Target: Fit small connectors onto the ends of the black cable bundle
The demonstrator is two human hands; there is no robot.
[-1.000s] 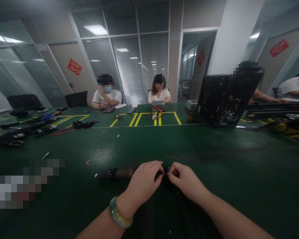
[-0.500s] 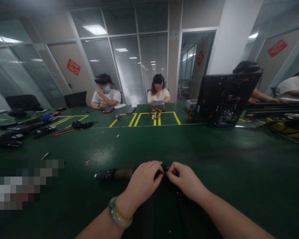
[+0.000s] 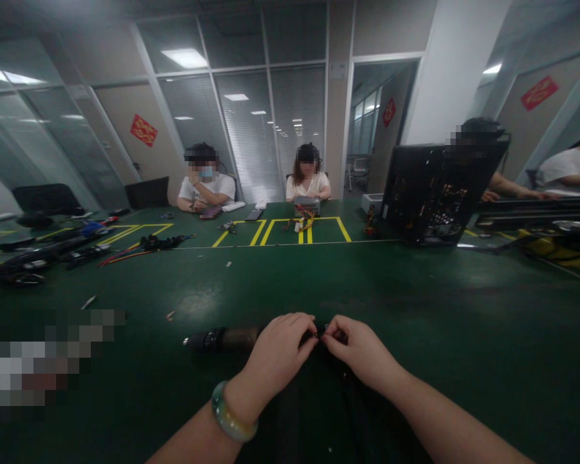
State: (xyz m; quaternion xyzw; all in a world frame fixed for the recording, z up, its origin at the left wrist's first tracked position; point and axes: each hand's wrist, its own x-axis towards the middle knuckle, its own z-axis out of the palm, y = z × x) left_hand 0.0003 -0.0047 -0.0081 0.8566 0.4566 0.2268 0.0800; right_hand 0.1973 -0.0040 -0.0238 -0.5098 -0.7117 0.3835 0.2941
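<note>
My left hand (image 3: 283, 345) and my right hand (image 3: 360, 351) meet over the green table (image 3: 149, 399), fingertips almost touching. Each is closed in a pinch around something small and dark; its kind is too small and shadowed to make out. A dark cylindrical tool (image 3: 222, 338) with ringed bands and a metal tip at its left end lies on the table. Its right part passes behind my left hand and is hidden there. Dark, thin shapes show faintly below my wrists. A green and yellowish bangle (image 3: 232, 412) sits on my left wrist.
At the far left lie black parts and cables (image 3: 33, 258), with coloured wires (image 3: 145, 248) beside them. A black computer case (image 3: 439, 200) stands at the back right. Two people sit across the table; others are at the right. Yellow tape (image 3: 265, 232) marks the far tabletop.
Both hands keep nearly the same place, with only slight finger movement at the pinch. The tool on the table has not moved.
</note>
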